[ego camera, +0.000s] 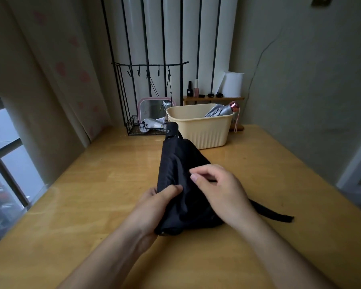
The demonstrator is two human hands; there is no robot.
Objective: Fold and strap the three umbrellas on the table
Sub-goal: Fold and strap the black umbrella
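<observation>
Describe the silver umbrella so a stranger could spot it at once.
At the far end of the wooden table stands a cream ribbed basket. The silver umbrella leans inside it at the right, poking over the rim. Unlike the black umbrella in front, it is shiny grey with a faceted pink handle.

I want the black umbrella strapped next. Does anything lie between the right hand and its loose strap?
Nothing visible does. The strap trails free on the table, just right of the right hand pinching the umbrella.
</observation>
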